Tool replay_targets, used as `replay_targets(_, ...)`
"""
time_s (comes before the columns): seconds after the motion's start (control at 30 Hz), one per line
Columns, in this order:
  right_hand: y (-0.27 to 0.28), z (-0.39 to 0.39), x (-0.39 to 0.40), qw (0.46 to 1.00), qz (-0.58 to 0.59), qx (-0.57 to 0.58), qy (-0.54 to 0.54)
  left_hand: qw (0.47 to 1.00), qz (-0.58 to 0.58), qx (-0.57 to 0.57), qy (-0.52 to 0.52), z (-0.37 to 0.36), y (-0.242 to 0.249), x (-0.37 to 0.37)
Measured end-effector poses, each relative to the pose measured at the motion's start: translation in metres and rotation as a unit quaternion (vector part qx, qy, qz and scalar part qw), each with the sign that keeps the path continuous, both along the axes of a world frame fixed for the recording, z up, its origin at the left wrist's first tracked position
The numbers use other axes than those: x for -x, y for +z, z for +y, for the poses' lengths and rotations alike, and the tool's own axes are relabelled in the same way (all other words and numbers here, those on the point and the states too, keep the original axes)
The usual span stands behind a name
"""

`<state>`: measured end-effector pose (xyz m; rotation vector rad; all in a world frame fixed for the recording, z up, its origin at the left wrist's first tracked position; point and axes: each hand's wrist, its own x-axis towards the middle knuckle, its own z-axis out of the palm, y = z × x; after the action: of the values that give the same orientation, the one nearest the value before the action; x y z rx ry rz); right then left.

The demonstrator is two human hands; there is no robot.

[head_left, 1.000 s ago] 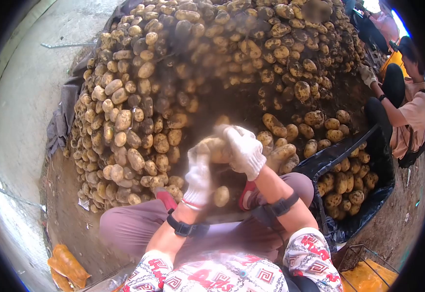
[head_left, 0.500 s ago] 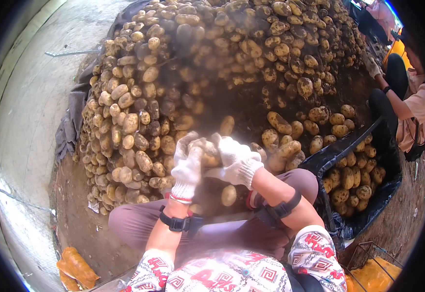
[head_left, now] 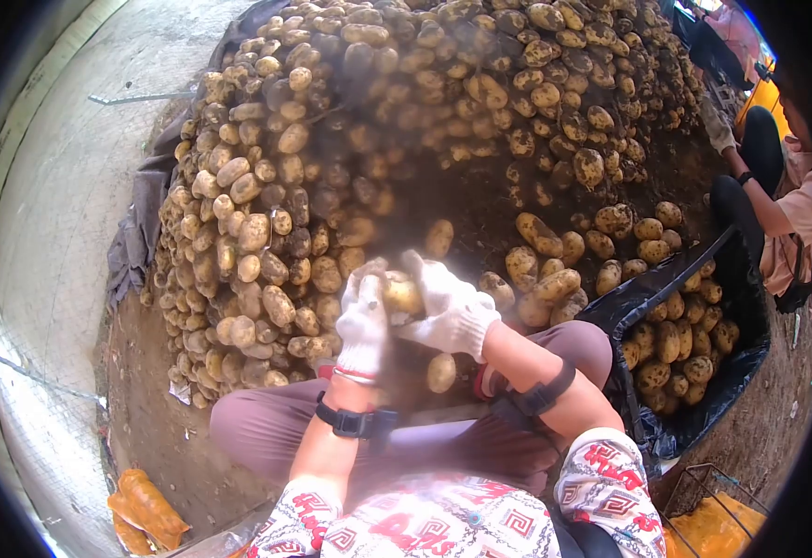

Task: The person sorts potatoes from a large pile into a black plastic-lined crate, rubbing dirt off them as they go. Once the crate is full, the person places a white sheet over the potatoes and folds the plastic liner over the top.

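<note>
In the head view a yellowish potato is held between my two gloved hands, above the ground between my legs. My left hand, in a soiled white knit glove, closes on the potato's left side. From the right my right hand, in a matching glove, wraps round the same potato; some of its fingers are hidden. A loose potato lies just below my hands, and another potato sits beyond them. The large heap of soil-covered potatoes spreads ahead and to the left.
At my right stands a black plastic-lined container with potatoes in it. A person crouches by the heap at far right. Orange mesh bags lie at lower left and lower right. Grey cloth edges the heap.
The potato shows more of its yellow face now, and my left hand has shifted slightly to the right and down around it. My right hand keeps nearly the same place.
</note>
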<state>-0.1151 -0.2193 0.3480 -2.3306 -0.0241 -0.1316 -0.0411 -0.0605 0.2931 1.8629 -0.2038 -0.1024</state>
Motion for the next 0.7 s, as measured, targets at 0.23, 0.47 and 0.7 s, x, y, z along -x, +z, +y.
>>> replay_targets(0.23,-0.018,0.008,-0.013,0.987,-0.143,0.042,0.051,0.946,-0.270,-0.177,0.009,0.027,-0.059,-0.022)
replay_targets(0.47,-0.018,0.006,-0.007,0.993,-0.107,-0.048,-0.025,0.983,0.124,0.137,0.007,0.010,0.006,-0.012)
replay_targets(0.7,-0.007,-0.004,-0.011,0.900,0.173,-0.398,-0.031,0.956,0.063,0.278,-0.063,0.011,0.032,-0.030)
